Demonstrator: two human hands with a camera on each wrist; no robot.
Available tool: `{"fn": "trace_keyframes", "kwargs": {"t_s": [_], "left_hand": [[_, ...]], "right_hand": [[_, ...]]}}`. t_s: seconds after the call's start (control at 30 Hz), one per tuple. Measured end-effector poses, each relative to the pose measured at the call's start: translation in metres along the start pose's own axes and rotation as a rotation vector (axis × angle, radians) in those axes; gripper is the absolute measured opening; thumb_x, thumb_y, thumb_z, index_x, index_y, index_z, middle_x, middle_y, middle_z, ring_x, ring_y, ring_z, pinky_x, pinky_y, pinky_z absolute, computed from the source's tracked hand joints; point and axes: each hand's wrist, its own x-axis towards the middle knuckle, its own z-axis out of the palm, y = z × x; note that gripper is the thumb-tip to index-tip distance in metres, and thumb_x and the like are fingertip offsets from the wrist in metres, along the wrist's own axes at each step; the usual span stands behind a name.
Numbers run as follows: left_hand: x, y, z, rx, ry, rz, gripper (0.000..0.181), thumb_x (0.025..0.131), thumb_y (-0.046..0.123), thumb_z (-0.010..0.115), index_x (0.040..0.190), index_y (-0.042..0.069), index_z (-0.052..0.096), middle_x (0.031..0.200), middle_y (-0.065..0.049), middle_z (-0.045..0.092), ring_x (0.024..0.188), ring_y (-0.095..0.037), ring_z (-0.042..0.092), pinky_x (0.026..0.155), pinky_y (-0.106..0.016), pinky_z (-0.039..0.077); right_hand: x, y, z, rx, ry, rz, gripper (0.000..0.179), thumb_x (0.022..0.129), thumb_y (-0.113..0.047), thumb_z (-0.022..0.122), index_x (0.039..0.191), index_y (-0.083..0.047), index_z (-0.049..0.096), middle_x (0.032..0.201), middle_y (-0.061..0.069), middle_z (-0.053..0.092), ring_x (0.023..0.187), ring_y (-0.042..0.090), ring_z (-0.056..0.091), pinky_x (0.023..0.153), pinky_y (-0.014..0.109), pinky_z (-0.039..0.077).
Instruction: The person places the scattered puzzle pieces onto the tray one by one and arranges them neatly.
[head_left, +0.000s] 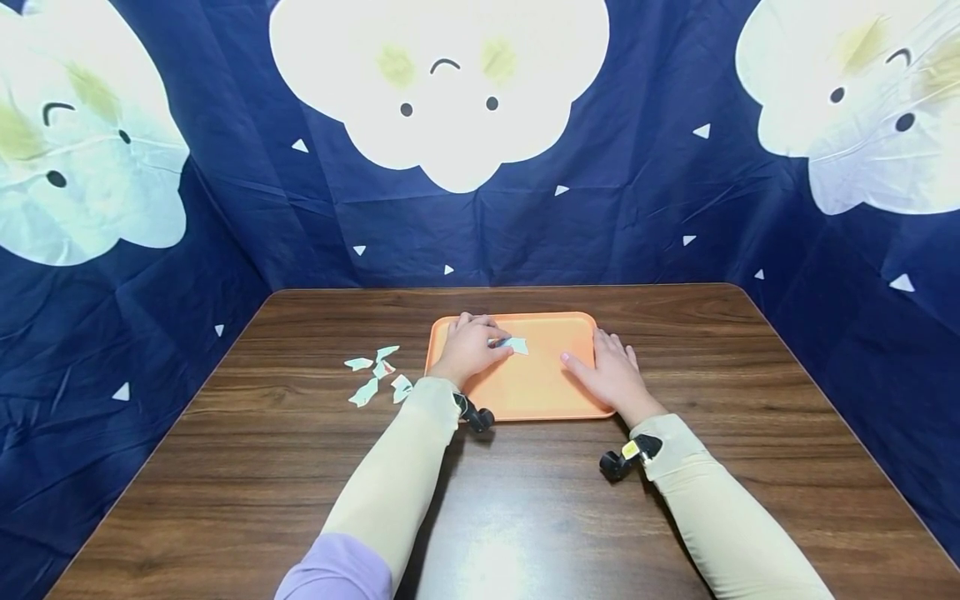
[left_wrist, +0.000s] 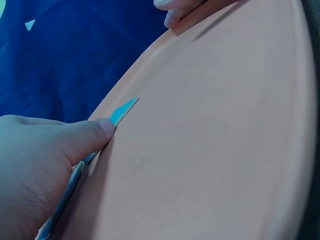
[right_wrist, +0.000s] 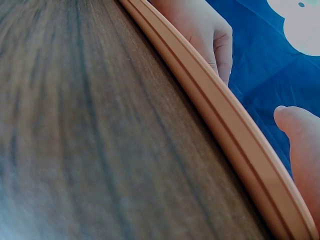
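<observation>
L grip (head_left: 471, 346): thumb on pale-blue paper scrap (head_left: 517, 344), pinched or just pressed, can't tell; scrap's on orange tray (head_left: 555, 383), poking past thumb tip. R grip (head_left: 613, 373) loose, not clenched, at tray's R rim, thumb spread inward. More paper bits (head_left: 364, 392) on bench (head_left: 525, 500), L of L grip.

In the head view, the left hand (head_left: 471, 348) covers part of the paper (head_left: 518, 344) on the tray (head_left: 543, 387), marks on the loose scraps (head_left: 364, 392) are too small to read, and the middle cloud (head_left: 450, 92) is cut off above. The left wrist view crops most of the right hand (head_left: 611, 372). In the right wrist view, the tray's wall hides its inside, and the table (right_wrist: 75, 125) is blurred.
</observation>
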Motion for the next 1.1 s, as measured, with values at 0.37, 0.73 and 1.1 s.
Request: {"fn": "trace_keyframes", "kwargs": {"t_s": [0.37, 0.73, 1.1], "left_hand": [[0.000, 0.001, -0.003, 0.000, -0.017, -0.016, 0.039, 0.090, 0.051, 0.071, 0.124, 0.032, 0.073, 0.129, 0.005, 0.063, 0.114, -0.024, 0.044, 0.092, -0.045, 0.034], [-0.005, 0.001, -0.016, -0.242, 0.031, -0.006, 0.034, 0.096, 0.036, 0.068, 0.123, 0.015, 0.073, 0.125, -0.003, 0.068, 0.122, -0.035, 0.050, 0.105, -0.053, 0.034], [-0.013, -0.012, -0.033, -0.353, 0.128, 0.020, 0.024, 0.099, 0.027, 0.064, 0.115, 0.011, 0.074, 0.112, -0.002, 0.069, 0.102, -0.025, 0.059, 0.089, -0.039, 0.047]], "right_hand": [[0.000, -0.002, -0.002, -0.008, -0.010, 0.003, 0.104, 0.094, -0.071, 0.045, 0.158, 0.007, 0.017, 0.160, 0.031, 0.023, 0.150, 0.047, 0.014, 0.119, 0.061, 0.004], [-0.001, -0.001, -0.001, -0.002, -0.004, 0.000, 0.103, 0.094, -0.070, 0.046, 0.157, 0.007, 0.017, 0.160, 0.031, 0.024, 0.150, 0.047, 0.015, 0.119, 0.061, 0.005], [-0.001, -0.001, -0.001, -0.007, -0.002, -0.003, 0.104, 0.094, -0.071, 0.045, 0.158, 0.006, 0.017, 0.160, 0.031, 0.024, 0.150, 0.047, 0.015, 0.120, 0.061, 0.005]]}}
